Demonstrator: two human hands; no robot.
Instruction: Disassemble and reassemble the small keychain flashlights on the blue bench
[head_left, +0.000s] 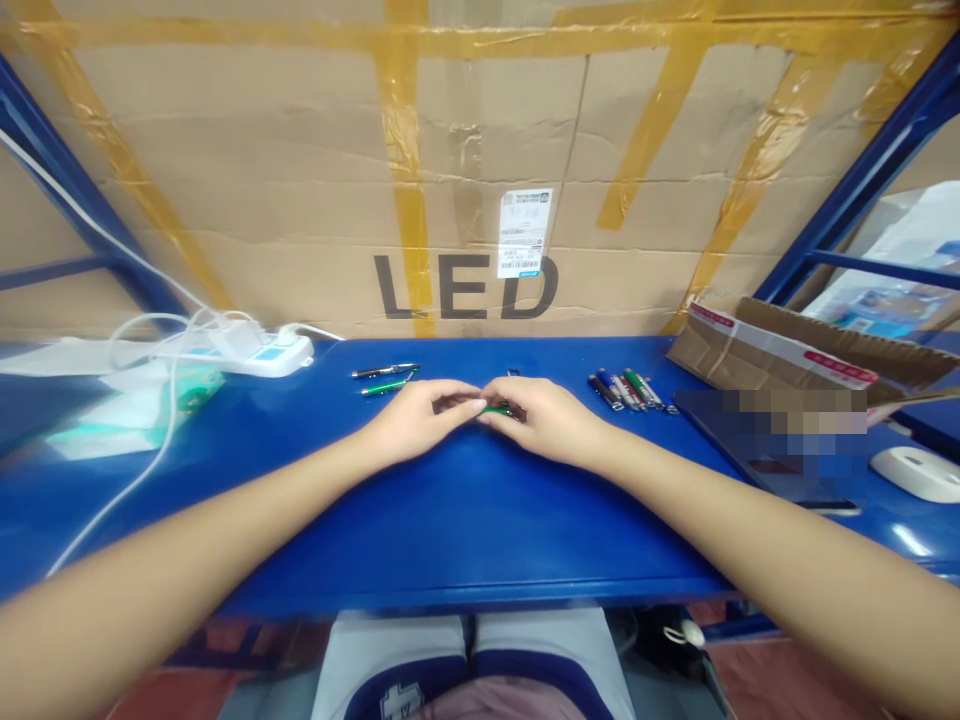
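Both my hands meet at the middle of the blue table [450,520]. My left hand [420,418] and my right hand [544,418] are closed, pinching the two ends of a small green pen-like item [496,407] between their fingertips. Two thin pen parts [384,378], one dark and one green, lie just beyond my left hand. A row of several small coloured pens [628,390] lies beyond my right hand.
A white power strip [259,352] with white cables sits at the back left, beside white and green packets [142,410]. A cardboard wall marked LED [465,170] closes the back. An open cardboard box [780,355], a dark flat device and a white mouse [919,472] lie at the right.
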